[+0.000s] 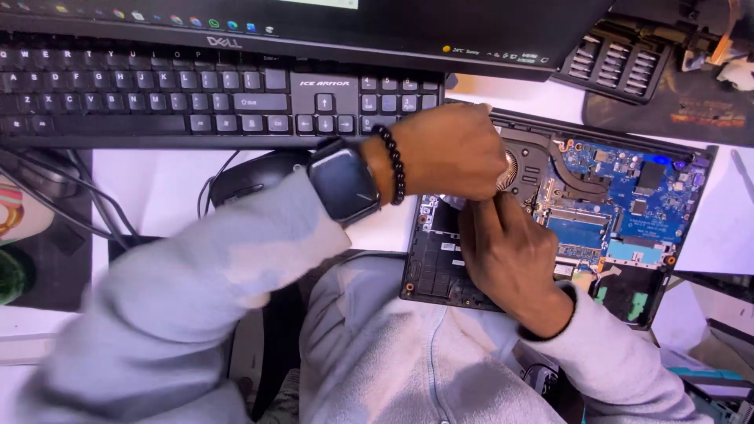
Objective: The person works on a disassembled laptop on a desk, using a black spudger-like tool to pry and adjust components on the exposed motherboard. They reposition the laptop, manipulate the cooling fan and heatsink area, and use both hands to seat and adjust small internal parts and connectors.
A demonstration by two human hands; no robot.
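Laptop [620, 196] lies right of centre, bottom cover already off, board, fan [514, 169] and heatpipe bare. Left hand [448, 153] curled over fan corner, fingers bent; right hand [506, 251] below, fingers pinched together, held thing hidden. Inner parts not yet removed. Keyboard [212, 90] upper left.

Left hand [452, 153] crossed over from left, back up, fingers curled down, knuckles bent. Left wrist flexed, forearm angled up-right, grey sleeve. Right hand [506, 251] below it, palm down, index finger [483, 216] extended up, touching left hand's underside. Right forearm enters from lower right.
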